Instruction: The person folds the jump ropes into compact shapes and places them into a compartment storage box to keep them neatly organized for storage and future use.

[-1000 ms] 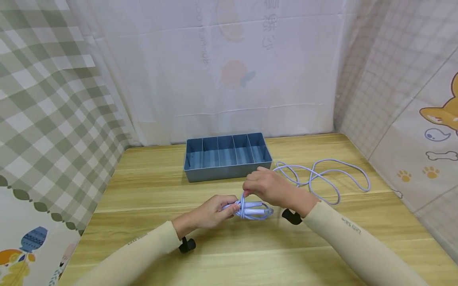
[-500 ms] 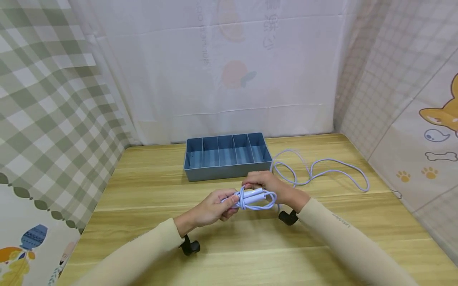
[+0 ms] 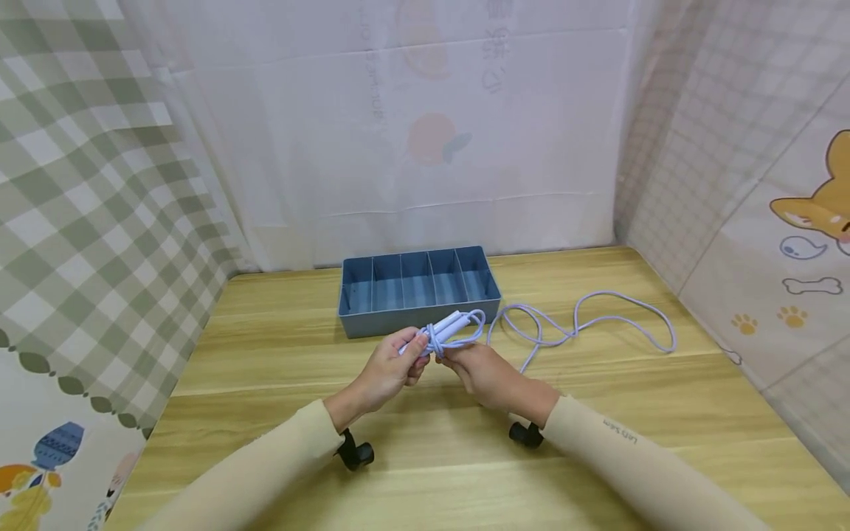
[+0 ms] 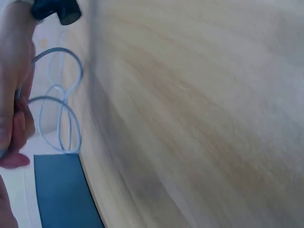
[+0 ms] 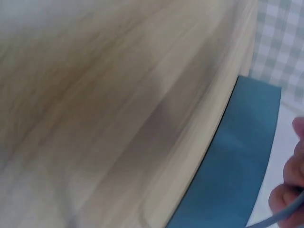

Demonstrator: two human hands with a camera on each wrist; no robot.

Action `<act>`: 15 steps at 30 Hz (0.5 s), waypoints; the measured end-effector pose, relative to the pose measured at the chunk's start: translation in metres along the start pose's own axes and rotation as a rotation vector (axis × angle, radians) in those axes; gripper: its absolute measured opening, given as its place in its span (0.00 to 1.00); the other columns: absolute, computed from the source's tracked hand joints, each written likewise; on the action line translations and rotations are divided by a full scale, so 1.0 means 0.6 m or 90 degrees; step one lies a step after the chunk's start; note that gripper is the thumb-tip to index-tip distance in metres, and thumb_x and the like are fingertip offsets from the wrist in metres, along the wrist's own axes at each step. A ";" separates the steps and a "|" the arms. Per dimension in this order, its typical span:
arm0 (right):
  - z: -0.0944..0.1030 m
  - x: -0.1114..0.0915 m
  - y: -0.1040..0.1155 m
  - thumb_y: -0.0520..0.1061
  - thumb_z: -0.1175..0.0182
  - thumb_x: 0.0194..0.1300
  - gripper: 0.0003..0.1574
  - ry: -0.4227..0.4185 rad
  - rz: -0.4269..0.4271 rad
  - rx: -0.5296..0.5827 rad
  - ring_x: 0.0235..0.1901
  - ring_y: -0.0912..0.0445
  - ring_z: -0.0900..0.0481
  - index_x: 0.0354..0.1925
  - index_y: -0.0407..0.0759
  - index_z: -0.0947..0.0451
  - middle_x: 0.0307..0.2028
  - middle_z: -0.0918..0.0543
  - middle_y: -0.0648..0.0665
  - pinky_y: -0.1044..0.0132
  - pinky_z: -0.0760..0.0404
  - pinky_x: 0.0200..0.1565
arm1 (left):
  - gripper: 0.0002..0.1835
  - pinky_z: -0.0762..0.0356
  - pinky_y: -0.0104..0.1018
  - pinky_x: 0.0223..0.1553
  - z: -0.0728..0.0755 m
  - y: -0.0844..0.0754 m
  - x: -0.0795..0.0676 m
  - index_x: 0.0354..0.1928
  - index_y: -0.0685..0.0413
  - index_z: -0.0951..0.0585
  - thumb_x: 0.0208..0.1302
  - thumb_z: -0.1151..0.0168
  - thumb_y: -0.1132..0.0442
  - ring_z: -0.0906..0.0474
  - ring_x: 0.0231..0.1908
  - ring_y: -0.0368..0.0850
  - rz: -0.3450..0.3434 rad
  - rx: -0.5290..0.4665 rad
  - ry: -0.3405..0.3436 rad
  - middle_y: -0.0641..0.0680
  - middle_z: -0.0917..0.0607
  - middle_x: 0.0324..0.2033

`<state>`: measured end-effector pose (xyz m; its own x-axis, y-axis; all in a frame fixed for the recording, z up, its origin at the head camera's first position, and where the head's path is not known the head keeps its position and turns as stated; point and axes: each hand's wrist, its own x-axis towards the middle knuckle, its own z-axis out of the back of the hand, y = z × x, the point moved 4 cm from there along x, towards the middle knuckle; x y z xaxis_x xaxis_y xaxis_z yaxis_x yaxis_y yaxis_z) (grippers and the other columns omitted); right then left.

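The rope bundle (image 3: 443, 331) lies between the hands, above the counter (image 3: 265, 346), its long axis slanting away and rightward from the left hand (image 3: 393, 365), which pinches its near end; the right hand (image 3: 488, 376), just beneath, apparently grips the trailing cord (image 3: 576, 330).

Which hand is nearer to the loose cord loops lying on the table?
Right. The right hand sits to the left of the loose cord loops, on the near side; the left hand is farther left, holding the wrapped bundle.
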<state>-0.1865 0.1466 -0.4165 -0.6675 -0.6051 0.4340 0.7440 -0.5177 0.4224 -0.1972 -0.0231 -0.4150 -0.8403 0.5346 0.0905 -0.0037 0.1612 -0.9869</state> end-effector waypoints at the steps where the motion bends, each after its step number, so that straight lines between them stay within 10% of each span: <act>1: -0.001 0.000 0.004 0.36 0.40 0.74 0.06 -0.003 0.006 -0.019 0.40 0.55 0.16 0.46 0.39 0.18 0.40 0.13 0.46 0.59 0.15 0.44 | 0.18 0.41 0.28 0.22 0.003 0.000 0.001 0.41 0.72 0.30 0.83 0.52 0.59 0.38 0.22 0.38 -0.003 0.008 -0.011 0.51 0.30 0.25; 15: -0.006 -0.010 0.047 0.34 0.36 0.66 0.09 -0.034 0.105 -0.174 0.23 0.55 0.29 0.33 0.42 0.27 0.27 0.23 0.50 0.65 0.29 0.26 | 0.17 0.37 0.28 0.19 0.016 0.018 0.006 0.37 0.65 0.22 0.80 0.45 0.57 0.35 0.19 0.37 0.011 0.211 -0.121 0.49 0.27 0.20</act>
<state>-0.1615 0.1334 -0.4097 -0.5325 -0.6655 0.5230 0.8183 -0.5628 0.1169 -0.2054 -0.0273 -0.4265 -0.9273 0.3663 0.0776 -0.1375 -0.1404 -0.9805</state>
